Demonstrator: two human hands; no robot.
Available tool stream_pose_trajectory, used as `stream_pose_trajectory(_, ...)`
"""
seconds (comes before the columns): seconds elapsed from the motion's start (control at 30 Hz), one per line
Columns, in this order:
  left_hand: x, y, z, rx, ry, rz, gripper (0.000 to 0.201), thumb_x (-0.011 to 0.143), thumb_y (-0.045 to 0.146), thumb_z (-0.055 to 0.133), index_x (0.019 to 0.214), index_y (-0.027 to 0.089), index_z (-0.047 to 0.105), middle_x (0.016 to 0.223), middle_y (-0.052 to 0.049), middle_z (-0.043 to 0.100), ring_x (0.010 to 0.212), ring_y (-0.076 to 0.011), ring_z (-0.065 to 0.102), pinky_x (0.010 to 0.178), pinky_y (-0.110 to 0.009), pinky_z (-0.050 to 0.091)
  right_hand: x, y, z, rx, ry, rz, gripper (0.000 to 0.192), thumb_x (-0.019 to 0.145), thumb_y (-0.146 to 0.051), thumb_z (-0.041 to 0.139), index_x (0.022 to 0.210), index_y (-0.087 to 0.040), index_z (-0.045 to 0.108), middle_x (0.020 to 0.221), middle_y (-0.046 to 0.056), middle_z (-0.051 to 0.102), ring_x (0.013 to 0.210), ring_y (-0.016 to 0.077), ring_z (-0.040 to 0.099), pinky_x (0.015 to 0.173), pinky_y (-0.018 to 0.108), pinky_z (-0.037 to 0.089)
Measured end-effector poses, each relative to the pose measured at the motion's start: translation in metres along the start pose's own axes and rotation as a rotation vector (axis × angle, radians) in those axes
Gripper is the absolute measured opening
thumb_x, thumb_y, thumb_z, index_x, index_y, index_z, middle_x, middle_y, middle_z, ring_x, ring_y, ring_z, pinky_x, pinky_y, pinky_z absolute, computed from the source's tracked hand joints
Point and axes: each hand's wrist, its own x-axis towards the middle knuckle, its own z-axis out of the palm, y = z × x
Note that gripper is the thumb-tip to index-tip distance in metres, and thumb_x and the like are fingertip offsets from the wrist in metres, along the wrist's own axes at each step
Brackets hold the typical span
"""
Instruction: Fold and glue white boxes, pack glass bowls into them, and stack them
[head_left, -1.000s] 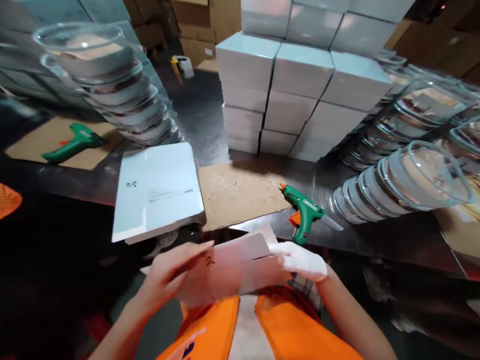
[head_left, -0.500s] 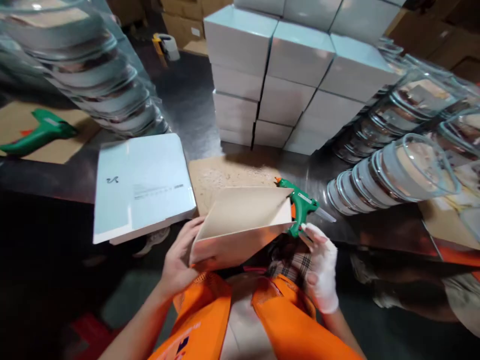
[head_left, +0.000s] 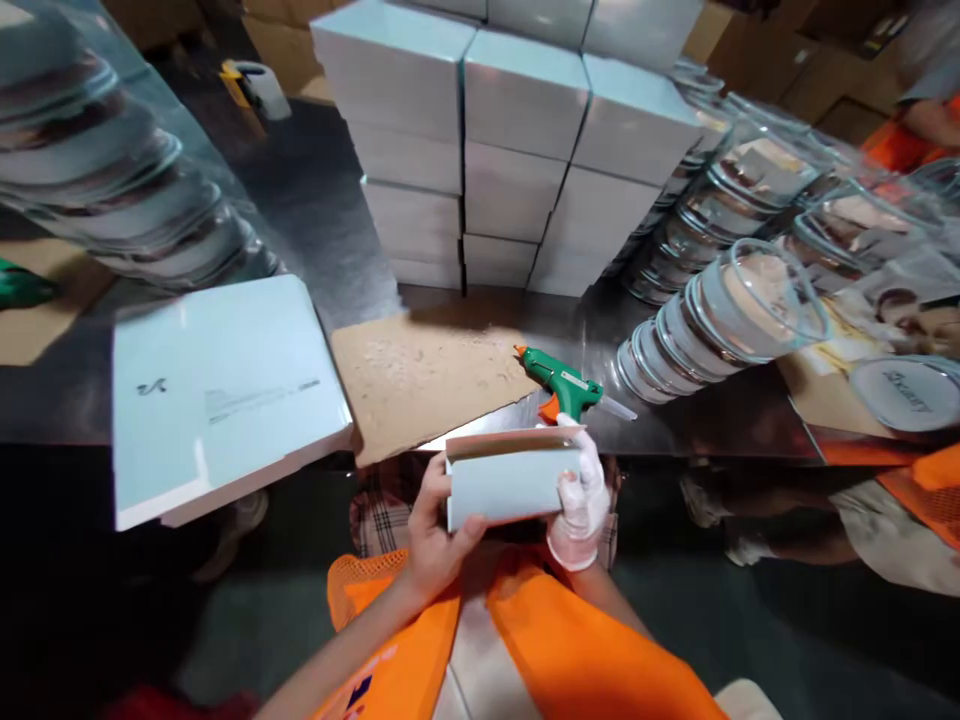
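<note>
A small box [head_left: 514,485], pale blue-white outside and brown along its upper edge, is held in front of my body. My bare left hand [head_left: 439,530] grips its left end, thumb over the near face. On its right end, my right hand [head_left: 581,500] in a white glove is closed around the side. Just beyond that hand a green glue gun [head_left: 559,380] with an orange trigger lies on the table, its nozzle pointing left. A stained cardboard sheet [head_left: 427,375] lies flat to the left of the glue gun.
Stacked white boxes [head_left: 517,190] rise at the back. A wide flat white box [head_left: 225,390] overhangs the table edge at left. Stacks of clear round containers [head_left: 712,320] stand at right, others [head_left: 142,190] at left. A tape roll [head_left: 259,90] sits far left; another person's arm [head_left: 930,125] shows far right.
The box has turned so its pale outer face shows, and it sits lower. My gloved right hand, near the glue gun before, now grips the box. The view has shifted right.
</note>
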Motion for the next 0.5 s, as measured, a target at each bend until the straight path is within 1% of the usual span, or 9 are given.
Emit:
stream_pose_trajectory(0.03, 0.002, 0.002, 0.0, 0.024, -0.026, 0.009, 0.052, 0.094, 0.064, 0.069, 0.13, 0.027, 0.061, 0.129, -0.016, 0.066, 0.121, -0.0309, 0.07, 0.098, -0.048, 0.06, 0.001, -0.002, 0.004, 0.047, 0.068, -0.014, 0.049, 0.094, -0.05, 0.061, 0.136, -0.027, 0.058, 0.147, 0.013, 0.065, 0.135, 0.0321, 0.063, 0.11, 0.05, 0.052)
stream_pose_trajectory(0.1, 0.006, 0.005, -0.007, 0.082, -0.151, 0.113, 0.056, 0.091, 0.055, 0.079, 0.136, 0.027, 0.06, 0.133, -0.015, 0.065, 0.123, -0.0294, 0.07, 0.1, -0.045, 0.06, 0.006, -0.005, 0.007, 0.145, 0.139, -0.008, 0.053, 0.086, -0.039, 0.073, 0.135, -0.029, 0.054, 0.152, 0.013, 0.061, 0.129, 0.0274, 0.065, 0.105, 0.045, 0.055)
stream_pose_trajectory(0.17, 0.009, 0.003, -0.019, 0.157, -0.248, 0.222, 0.042, 0.089, 0.04, 0.084, 0.126, 0.027, 0.066, 0.139, -0.014, 0.064, 0.123, -0.0271, 0.07, 0.097, -0.039, 0.06, 0.017, -0.006, -0.002, 0.156, 0.106, 0.043, 0.055, 0.086, -0.04, 0.074, 0.135, -0.029, 0.052, 0.15, 0.014, 0.062, 0.118, 0.0241, 0.069, 0.1, 0.042, 0.057)
stream_pose_trajectory(0.2, 0.011, 0.001, -0.027, 0.192, -0.237, 0.238, 0.034, 0.09, 0.034, 0.083, 0.12, 0.027, 0.069, 0.14, -0.013, 0.064, 0.122, -0.026, 0.07, 0.093, -0.036, 0.06, 0.025, -0.006, -0.01, 0.087, 0.073, 0.074, 0.051, 0.088, -0.044, 0.071, 0.133, -0.028, 0.054, 0.146, 0.015, 0.065, 0.115, 0.0241, 0.07, 0.099, 0.042, 0.058)
stream_pose_trajectory(0.23, 0.011, -0.003, -0.035, 0.22, -0.184, 0.232, 0.028, 0.091, 0.032, 0.082, 0.116, 0.026, 0.07, 0.137, -0.012, 0.066, 0.12, -0.0253, 0.071, 0.091, -0.034, 0.06, 0.035, -0.006, -0.019, -0.044, 0.059, 0.103, 0.045, 0.091, -0.049, 0.066, 0.129, -0.025, 0.058, 0.139, 0.015, 0.068, 0.113, 0.0253, 0.071, 0.1, 0.044, 0.057)
stream_pose_trajectory(0.3, 0.013, -0.011, -0.05, 0.277, -0.055, 0.2, 0.023, 0.093, 0.032, 0.079, 0.113, 0.025, 0.071, 0.12, -0.009, 0.071, 0.117, -0.0252, 0.071, 0.091, -0.034, 0.06, 0.06, -0.006, -0.036, -0.44, 0.028, 0.183, 0.041, 0.094, -0.057, 0.058, 0.114, -0.022, 0.066, 0.126, 0.016, 0.073, 0.114, 0.0302, 0.071, 0.104, 0.048, 0.054)
stream_pose_trajectory(0.37, 0.016, -0.018, -0.06, 0.314, 0.004, 0.202, 0.023, 0.092, 0.033, 0.079, 0.112, 0.025, 0.071, 0.106, -0.005, 0.072, 0.115, -0.0252, 0.07, 0.095, -0.036, 0.058, 0.087, -0.006, -0.045, -0.813, -0.072, 0.338, 0.042, 0.091, -0.061, 0.062, 0.099, -0.021, 0.07, 0.113, 0.016, 0.076, 0.114, 0.0351, 0.071, 0.103, 0.049, 0.052)
stream_pose_trajectory(0.43, 0.019, -0.022, -0.064, 0.317, -0.013, 0.24, 0.025, 0.091, 0.034, 0.08, 0.113, 0.025, 0.071, 0.107, -0.004, 0.071, 0.113, -0.0246, 0.069, 0.094, -0.036, 0.057, 0.11, -0.005, -0.045, -0.95, -0.205, 0.483, 0.037, 0.08, -0.057, 0.076, 0.088, -0.021, 0.071, 0.098, 0.014, 0.077, 0.108, 0.0362, 0.074, 0.096, 0.044, 0.053)
stream_pose_trajectory(0.5, 0.021, -0.023, -0.064, 0.301, -0.007, 0.279, 0.028, 0.092, 0.036, 0.078, 0.116, 0.025, 0.069, 0.112, -0.005, 0.069, 0.112, -0.0246, 0.068, 0.091, -0.036, 0.057, 0.124, -0.004, -0.04, -0.913, -0.276, 0.531, 0.029, 0.072, -0.046, 0.083, 0.076, -0.021, 0.069, 0.081, 0.01, 0.075, 0.099, 0.0337, 0.075, 0.087, 0.038, 0.054)
